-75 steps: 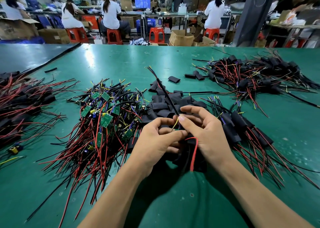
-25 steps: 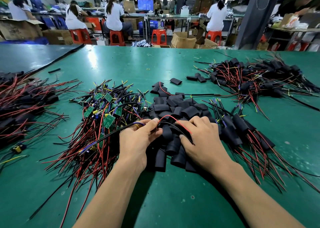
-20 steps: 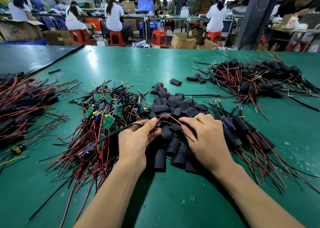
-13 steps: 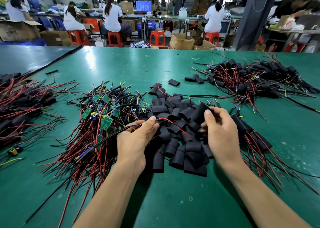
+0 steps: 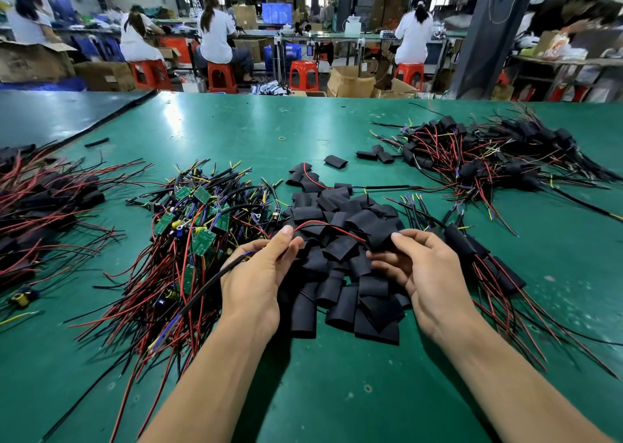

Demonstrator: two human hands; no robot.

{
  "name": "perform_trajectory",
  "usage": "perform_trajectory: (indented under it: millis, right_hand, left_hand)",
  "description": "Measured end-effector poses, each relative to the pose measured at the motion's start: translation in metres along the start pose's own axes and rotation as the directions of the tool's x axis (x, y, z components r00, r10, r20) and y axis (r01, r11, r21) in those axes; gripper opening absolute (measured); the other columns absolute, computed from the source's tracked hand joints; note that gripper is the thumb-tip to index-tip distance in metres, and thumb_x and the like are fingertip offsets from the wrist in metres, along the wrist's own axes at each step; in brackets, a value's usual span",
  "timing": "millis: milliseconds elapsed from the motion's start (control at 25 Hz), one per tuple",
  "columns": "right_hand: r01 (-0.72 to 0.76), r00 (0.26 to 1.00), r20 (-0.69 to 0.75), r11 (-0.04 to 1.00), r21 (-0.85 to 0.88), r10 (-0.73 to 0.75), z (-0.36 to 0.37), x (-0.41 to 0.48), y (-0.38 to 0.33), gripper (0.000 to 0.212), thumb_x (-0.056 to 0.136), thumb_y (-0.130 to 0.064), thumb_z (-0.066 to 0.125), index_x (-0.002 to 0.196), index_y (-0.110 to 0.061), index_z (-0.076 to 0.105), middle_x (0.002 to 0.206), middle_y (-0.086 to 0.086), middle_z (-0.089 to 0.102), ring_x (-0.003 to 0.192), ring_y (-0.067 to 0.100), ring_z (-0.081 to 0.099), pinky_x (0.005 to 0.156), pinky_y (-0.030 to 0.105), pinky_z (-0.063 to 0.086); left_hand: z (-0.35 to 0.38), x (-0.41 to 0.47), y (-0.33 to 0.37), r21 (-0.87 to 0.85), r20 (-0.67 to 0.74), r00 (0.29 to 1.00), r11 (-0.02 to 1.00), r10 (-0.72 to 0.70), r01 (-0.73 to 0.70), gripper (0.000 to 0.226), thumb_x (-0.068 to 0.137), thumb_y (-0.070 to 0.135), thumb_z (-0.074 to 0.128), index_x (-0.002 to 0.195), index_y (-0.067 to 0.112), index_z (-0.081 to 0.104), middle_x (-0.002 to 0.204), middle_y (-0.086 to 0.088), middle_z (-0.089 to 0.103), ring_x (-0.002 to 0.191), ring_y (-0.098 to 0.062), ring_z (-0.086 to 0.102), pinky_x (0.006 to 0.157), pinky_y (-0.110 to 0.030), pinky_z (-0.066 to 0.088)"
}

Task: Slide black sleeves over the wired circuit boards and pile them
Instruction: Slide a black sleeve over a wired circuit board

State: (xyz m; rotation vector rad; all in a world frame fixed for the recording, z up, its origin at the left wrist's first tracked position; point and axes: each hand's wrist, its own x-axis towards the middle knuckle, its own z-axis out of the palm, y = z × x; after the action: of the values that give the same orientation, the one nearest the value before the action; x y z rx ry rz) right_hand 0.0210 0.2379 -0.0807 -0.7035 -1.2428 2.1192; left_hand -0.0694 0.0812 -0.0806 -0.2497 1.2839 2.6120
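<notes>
A heap of loose black sleeves (image 5: 340,267) lies in front of me on the green table (image 5: 236,129). My left hand (image 5: 256,274) grips a bundle of red, black and blue wires; the board on it is hidden under my palm. Its red wire (image 5: 323,225) arcs across to my right hand (image 5: 421,267), which pinches one black sleeve (image 5: 381,235) with the wire's end at its mouth. Bare green boards with wires (image 5: 188,226) are piled to the left. Sleeved boards (image 5: 478,257) lie just right of my right hand.
A big pile of sleeved boards (image 5: 488,156) sits at the far right, another (image 5: 37,206) at the far left. A few stray sleeves (image 5: 335,161) lie further back. People sit on red stools beyond the table's far edge.
My right hand picked a black sleeve out of the heap and brought it in toward the left hand, up to the end of the red wire. The left hand kept its hold on the wires.
</notes>
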Motion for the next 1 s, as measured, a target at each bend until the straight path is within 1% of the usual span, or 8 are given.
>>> perform_trajectory:
  millis: [200, 280, 480, 600, 760, 880, 960, 1000]
  right_hand:
    - [-0.054, 0.998, 0.012, 0.997, 0.060, 0.054, 0.0041, -0.0033, 0.0027, 0.012, 0.095, 0.003, 0.054, 0.089, -0.007, 0.052, 0.068, 0.012, 0.069, 0.063, 0.031, 0.074, 0.051, 0.027, 0.057]
    - [-0.070, 0.997, 0.028, 0.994, 0.088, 0.068, 0.0045, -0.0042, 0.0040, 0.005, 0.096, 0.002, 0.053, 0.097, -0.003, 0.053, 0.071, 0.016, 0.071, 0.064, 0.030, 0.074, 0.051, 0.027, 0.057]
    - [-0.099, 0.995, 0.047, 0.987, 0.129, 0.094, 0.0044, -0.0047, 0.0041, 0.022, 0.096, -0.001, 0.052, 0.117, 0.006, 0.057, 0.081, 0.022, 0.073, 0.066, 0.027, 0.074, 0.053, 0.027, 0.058]
    - [-0.128, 0.991, 0.059, 0.981, 0.147, 0.121, 0.0047, -0.0056, 0.0015, 0.018, 0.097, -0.002, 0.050, 0.104, 0.010, 0.061, 0.076, 0.019, 0.073, 0.063, 0.024, 0.073, 0.053, 0.025, 0.058]
    - [-0.153, 0.988, 0.054, 0.975, 0.160, 0.146, 0.0043, -0.0074, -0.0005, 0.019, 0.096, -0.002, 0.051, 0.089, 0.006, 0.066, 0.075, 0.018, 0.074, 0.063, 0.022, 0.073, 0.053, 0.024, 0.058]
    - [-0.124, 0.992, 0.040, 0.983, 0.138, 0.119, 0.0051, -0.0071, 0.0001, 0.013, 0.096, -0.002, 0.051, 0.093, 0.005, 0.062, 0.074, 0.018, 0.073, 0.063, 0.024, 0.073, 0.052, 0.026, 0.058]
    - [-0.058, 0.998, 0.017, 0.993, 0.100, 0.057, 0.0059, -0.0067, 0.0003, 0.003, 0.096, -0.001, 0.053, 0.096, -0.002, 0.056, 0.072, 0.017, 0.072, 0.064, 0.027, 0.073, 0.052, 0.027, 0.058]
    - [-0.023, 1.000, 0.004, 0.997, 0.078, 0.023, 0.0057, -0.0068, 0.0007, 0.005, 0.096, -0.001, 0.055, 0.094, -0.005, 0.054, 0.071, 0.015, 0.071, 0.064, 0.029, 0.074, 0.052, 0.028, 0.058]
  left_hand:
    - [0.0005, -0.0005, 0.0003, -0.020, 0.005, 1.000, 1.000, -0.002, 0.002, 0.034, 0.080, -0.004, 0.076, 0.103, 0.004, 0.052, 0.059, -0.001, 0.068, 0.071, -0.022, 0.074, 0.079, -0.029, 0.060]
    - [0.0003, -0.0004, 0.0007, -0.029, 0.008, 1.000, 1.000, -0.001, 0.001, 0.034, 0.080, -0.004, 0.075, 0.105, 0.004, 0.053, 0.061, -0.001, 0.069, 0.072, -0.021, 0.075, 0.079, -0.028, 0.060]
    - [0.0004, 0.0003, 0.0014, -0.038, 0.020, 1.000, 0.999, -0.003, 0.004, 0.034, 0.080, -0.003, 0.075, 0.107, 0.004, 0.055, 0.062, -0.002, 0.070, 0.073, -0.021, 0.075, 0.079, -0.028, 0.060]
    - [0.0008, 0.0007, 0.0016, -0.044, 0.019, 1.000, 0.999, 0.002, -0.002, 0.034, 0.081, -0.004, 0.075, 0.106, 0.004, 0.054, 0.060, -0.001, 0.068, 0.073, -0.021, 0.074, 0.078, -0.027, 0.060]
    - [0.0002, 0.0005, 0.0014, -0.035, 0.019, 1.000, 0.999, 0.003, -0.002, 0.033, 0.081, -0.004, 0.075, 0.106, 0.004, 0.055, 0.061, -0.002, 0.069, 0.074, -0.022, 0.075, 0.077, -0.026, 0.060]
    - [0.0008, -0.0003, 0.0017, -0.037, 0.014, 1.000, 0.999, 0.008, -0.007, 0.033, 0.081, -0.004, 0.075, 0.105, 0.005, 0.053, 0.060, 0.000, 0.068, 0.073, -0.021, 0.074, 0.077, -0.026, 0.060]
    - [0.0009, -0.0010, 0.0018, -0.036, 0.009, 1.000, 0.999, 0.010, -0.010, 0.033, 0.081, -0.004, 0.074, 0.104, 0.005, 0.052, 0.058, 0.001, 0.067, 0.073, -0.021, 0.074, 0.078, -0.027, 0.060]
    - [0.0011, -0.0012, 0.0019, -0.035, 0.007, 1.000, 0.999, 0.009, -0.009, 0.032, 0.081, -0.004, 0.074, 0.103, 0.005, 0.053, 0.058, 0.002, 0.067, 0.072, -0.021, 0.074, 0.079, -0.028, 0.060]
